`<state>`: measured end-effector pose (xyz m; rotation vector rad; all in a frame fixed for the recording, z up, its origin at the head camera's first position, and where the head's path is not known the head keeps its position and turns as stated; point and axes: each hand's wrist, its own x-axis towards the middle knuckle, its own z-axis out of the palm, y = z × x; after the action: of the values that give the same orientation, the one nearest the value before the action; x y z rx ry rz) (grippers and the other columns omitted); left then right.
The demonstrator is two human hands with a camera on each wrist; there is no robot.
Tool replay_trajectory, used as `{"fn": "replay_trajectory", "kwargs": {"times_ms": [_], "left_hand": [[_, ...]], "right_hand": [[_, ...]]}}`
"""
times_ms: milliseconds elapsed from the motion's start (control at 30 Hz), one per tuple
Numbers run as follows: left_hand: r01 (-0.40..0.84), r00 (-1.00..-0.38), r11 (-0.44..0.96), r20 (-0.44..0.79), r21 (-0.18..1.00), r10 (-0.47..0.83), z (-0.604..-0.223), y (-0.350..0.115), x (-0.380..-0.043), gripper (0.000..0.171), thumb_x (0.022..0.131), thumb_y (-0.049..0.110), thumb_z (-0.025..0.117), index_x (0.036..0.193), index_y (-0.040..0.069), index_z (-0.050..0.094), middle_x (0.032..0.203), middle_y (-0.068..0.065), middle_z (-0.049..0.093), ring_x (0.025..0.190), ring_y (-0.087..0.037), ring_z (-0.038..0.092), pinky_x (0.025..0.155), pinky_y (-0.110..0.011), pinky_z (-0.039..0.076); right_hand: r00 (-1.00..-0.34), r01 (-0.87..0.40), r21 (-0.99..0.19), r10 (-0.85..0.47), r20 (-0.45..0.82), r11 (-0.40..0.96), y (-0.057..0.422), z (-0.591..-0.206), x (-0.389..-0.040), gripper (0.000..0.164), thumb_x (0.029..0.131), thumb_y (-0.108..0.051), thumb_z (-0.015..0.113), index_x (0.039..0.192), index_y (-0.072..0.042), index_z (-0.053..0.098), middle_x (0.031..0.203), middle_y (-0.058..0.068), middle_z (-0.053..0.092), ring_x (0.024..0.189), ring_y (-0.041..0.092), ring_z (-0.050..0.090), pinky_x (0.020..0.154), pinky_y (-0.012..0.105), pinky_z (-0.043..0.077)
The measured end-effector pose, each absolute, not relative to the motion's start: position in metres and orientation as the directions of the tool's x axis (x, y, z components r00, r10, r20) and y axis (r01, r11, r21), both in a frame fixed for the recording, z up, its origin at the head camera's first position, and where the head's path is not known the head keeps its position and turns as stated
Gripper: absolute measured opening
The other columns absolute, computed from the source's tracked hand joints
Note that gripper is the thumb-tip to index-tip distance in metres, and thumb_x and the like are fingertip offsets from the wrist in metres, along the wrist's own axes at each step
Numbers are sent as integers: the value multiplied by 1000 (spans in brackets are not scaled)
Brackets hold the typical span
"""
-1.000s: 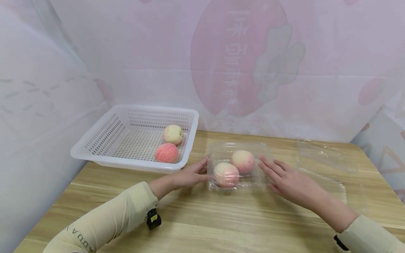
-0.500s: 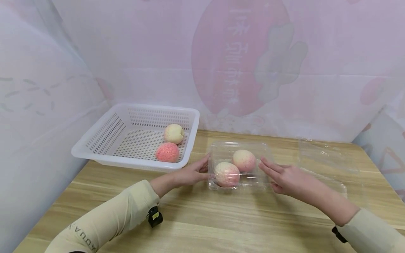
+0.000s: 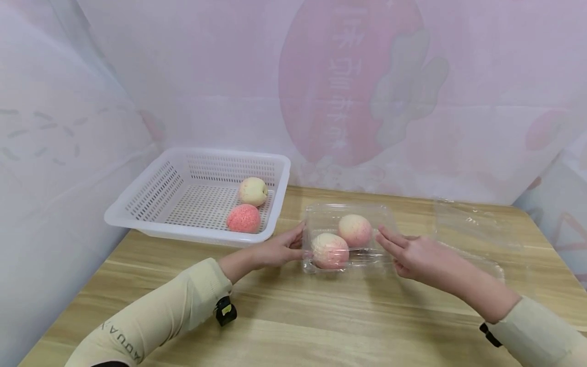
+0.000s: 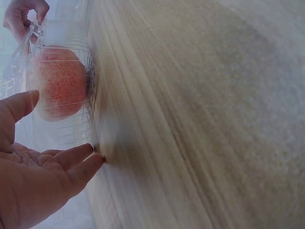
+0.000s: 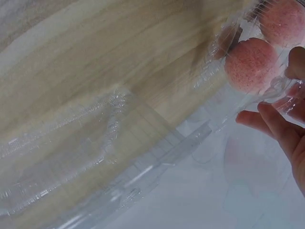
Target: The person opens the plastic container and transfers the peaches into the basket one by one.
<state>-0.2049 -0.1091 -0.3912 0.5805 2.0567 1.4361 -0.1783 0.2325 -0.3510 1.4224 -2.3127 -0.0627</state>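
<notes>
Sleeve letters: On my left sleeve (image 3: 156,306) stand dark capitals; an A and a U I can make out, but the full word I cannot read surely.
Cloth writing: On the wall cloth (image 3: 220,76), a column of white characters goes down over the red printed shape (image 3: 304,86); it is too pale for me to read.
Strap mark: The black strap (image 3: 225,312) by my left wrist carries a yellow-green mark, too small to read.
Clear box: The clear box (image 3: 321,216) sits on the wooden table (image 3: 321,331) between my hands, with the near fruit (image 3: 330,251) and the far fruit (image 3: 355,231) inside.
Left grip: My left hand (image 3: 277,248) touches the left end of the box, thumb and fingers stretched and apart.
Right grip: My right hand (image 3: 426,260) pinches the box at its right edge.
Basket: Only the head view shows the white basket (image 3: 183,233), where a pink fruit (image 3: 244,218) and a pale fruit (image 3: 253,191) lie together.
Left wrist view: Here the near fruit shows a red-speckled side; from above it looks mostly pale.
Right wrist view: Here the ridged edges of a second clear box (image 5: 112,126) are plain; in the head view they are faint.
</notes>
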Motion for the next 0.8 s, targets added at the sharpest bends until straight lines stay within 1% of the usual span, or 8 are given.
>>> {"fn": "replay_trajectory", "kwargs": {"times_ms": [100,200,267,400,433,500,600,800], "left_hand": [[45,-741,322,-184,946,646,-390,-108,-205,85,101,7,53,157,0,-10,163,-26,12,151,-39,19,123,-48,20],[53,-738,320,-179,946,651,-390,-108,-205,85,101,6,53,157,-1,-10,163,-27,11,151,-39,19,124,-48,20],[57,-738,322,-178,945,651,-390,-108,-205,85,101,6,53,156,-1,-10,163,-27,11,151,-39,19,124,-48,20],[45,-746,344,-197,938,636,-388,-108,-205,85,101,6,54,157,0,-9,163,-27,10,151,-39,19,124,-47,20],[46,-748,344,-196,938,635,-388,-108,-206,86,100,7,55,157,1,-9,164,-26,9,151,-39,19,124,-48,20],[40,-751,350,-203,936,629,-387,-109,-206,87,100,8,56,158,2,-9,164,-25,7,152,-39,18,124,-47,19],[43,-757,362,-206,931,620,-386,-110,-206,88,100,11,57,158,3,-9,165,-25,5,151,-39,18,124,-48,19],[33,-749,360,-215,932,627,-390,-110,-205,89,101,15,57,158,6,-10,166,-21,6,152,-37,20,124,-47,21]], "right_hand": [[-412,-817,287,-854,317,500,231,-352,-175,62,65,1,74,127,5,62,126,24,65,60,18,64,39,18,38],[-425,-794,330,-855,298,510,229,-352,-173,62,65,0,76,125,6,63,125,26,66,78,31,74,39,21,44],[-443,-778,355,-853,274,518,227,-352,-171,62,65,2,76,126,6,63,126,26,66,63,24,70,38,21,42],[-527,-738,392,-832,174,550,225,-348,-165,66,68,9,73,132,4,59,134,24,61,41,13,47,35,19,36],[-546,-732,395,-824,148,556,225,-347,-164,67,69,11,73,134,3,58,137,24,59,40,13,43,34,19,35],[-572,-723,394,-811,119,567,226,-343,-162,67,72,9,75,136,2,56,140,23,57,42,16,48,35,20,38],[-569,-729,381,-813,122,568,228,-338,-162,67,73,1,80,136,1,56,140,21,57,48,18,55,38,21,42],[-584,-748,280,-797,155,602,236,-338,-163,63,81,-12,78,139,-4,55,142,15,57,41,2,27,37,15,28]]}}
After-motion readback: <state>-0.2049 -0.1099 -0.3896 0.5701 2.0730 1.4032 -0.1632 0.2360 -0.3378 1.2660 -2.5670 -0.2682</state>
